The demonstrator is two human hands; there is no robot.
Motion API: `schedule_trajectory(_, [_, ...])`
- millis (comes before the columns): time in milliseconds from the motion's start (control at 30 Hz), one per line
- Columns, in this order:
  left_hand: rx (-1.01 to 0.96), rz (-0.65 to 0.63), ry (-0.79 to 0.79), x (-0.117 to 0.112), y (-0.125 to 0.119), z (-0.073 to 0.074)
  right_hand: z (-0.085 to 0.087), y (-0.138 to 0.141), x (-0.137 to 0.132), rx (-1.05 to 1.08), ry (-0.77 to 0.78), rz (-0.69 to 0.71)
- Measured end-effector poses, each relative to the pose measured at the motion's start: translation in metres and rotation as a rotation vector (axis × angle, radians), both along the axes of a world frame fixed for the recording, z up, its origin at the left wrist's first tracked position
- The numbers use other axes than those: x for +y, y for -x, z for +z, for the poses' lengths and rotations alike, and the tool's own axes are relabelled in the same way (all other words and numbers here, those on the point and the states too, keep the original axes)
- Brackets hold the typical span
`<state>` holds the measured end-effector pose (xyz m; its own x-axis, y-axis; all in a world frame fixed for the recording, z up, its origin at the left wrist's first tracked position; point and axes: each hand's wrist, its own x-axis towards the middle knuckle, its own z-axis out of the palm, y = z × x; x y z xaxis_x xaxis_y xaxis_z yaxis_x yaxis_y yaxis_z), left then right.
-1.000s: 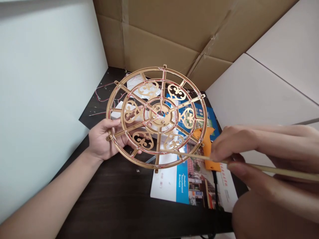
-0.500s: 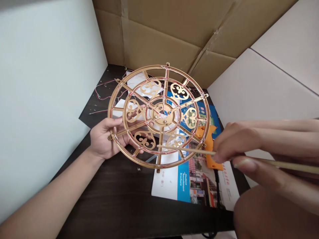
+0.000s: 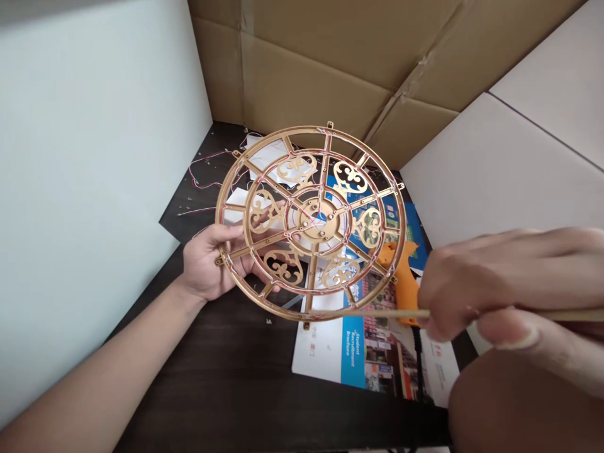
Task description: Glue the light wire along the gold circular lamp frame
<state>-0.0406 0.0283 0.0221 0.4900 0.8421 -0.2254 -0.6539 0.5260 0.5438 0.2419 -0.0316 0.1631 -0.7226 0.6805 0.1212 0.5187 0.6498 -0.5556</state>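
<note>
My left hand [image 3: 212,261] grips a round gold-coloured openwork frame [image 3: 325,290] by its left edge, the thumb in front and the fingers behind. The frame is tilted toward me, with spokes, rings and scroll ornaments. Thin red and white wires run along its rings and spokes into the central hub. My right hand [image 3: 495,296] is closed around a thin wooden stick [image 3: 396,313] that points left. The stick's tip lies at the lower rim, near the bottom spoke; whether it touches cannot be made out.
Behind the frame lie an orange hot glue gun [image 3: 406,286] with a black cord and a printed brochure [image 3: 325,358] on the dark table [image 3: 226,377]. Loose wires [image 3: 202,179] and white paper [image 3: 264,154] are at the back left. Cardboard [image 3: 321,56] and pale panels enclose the table.
The stick's tip has moved down from the inner part of the bottom spoke to the lower rim. My right hand has dropped slightly. The whole view has shifted a little.
</note>
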Motion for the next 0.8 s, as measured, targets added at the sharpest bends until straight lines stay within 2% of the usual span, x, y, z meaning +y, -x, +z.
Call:
schedule_trajectory(133, [0.022,0.034,0.041,0.000,-0.002,0.003,0.000,-0.001,-0.001,0.081,0.159,0.084])
schedule_trajectory(567, [0.083,0.067,0.077,-0.002,-0.006,0.008,0.005,0.000,-0.003,-0.084,-0.083,-0.058])
schedule_trajectory(800, [0.020,-0.045,-0.114,-0.001,0.001,-0.004,0.004,0.003,-0.005,-0.095,-0.130,-0.104])
